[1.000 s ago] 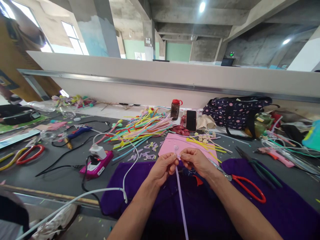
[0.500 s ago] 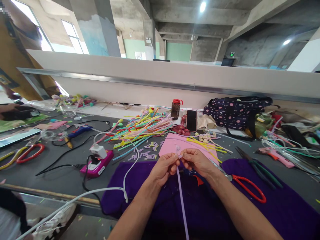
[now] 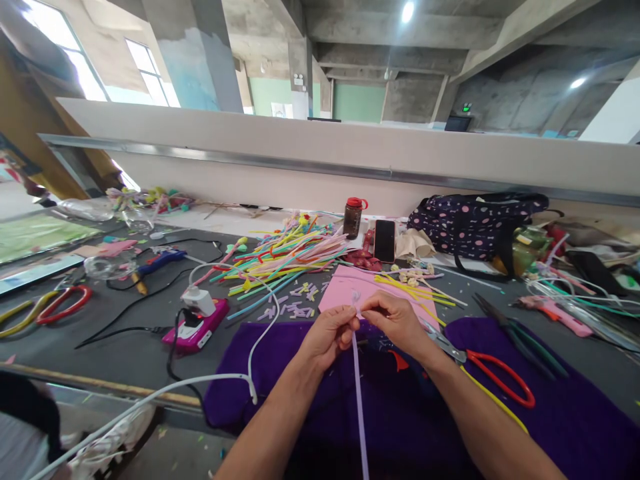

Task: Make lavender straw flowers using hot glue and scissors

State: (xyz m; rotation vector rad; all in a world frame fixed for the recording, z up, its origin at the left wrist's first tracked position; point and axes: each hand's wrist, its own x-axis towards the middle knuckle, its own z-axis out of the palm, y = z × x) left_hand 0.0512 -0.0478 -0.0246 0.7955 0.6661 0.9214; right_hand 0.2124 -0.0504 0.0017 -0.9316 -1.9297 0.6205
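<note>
Head view: lilac stem [image 3: 358,400] — lower end cut off.

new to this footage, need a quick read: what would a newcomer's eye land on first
First the two hands at centre: the left hand and right hand both pinch the top of a lilac pipe cleaner that hangs down over the purple cloth. Behind them a bright heap of coloured pipe cleaners fans across the grey table. Red-handled scissors lie on the cloth at right.
</note>
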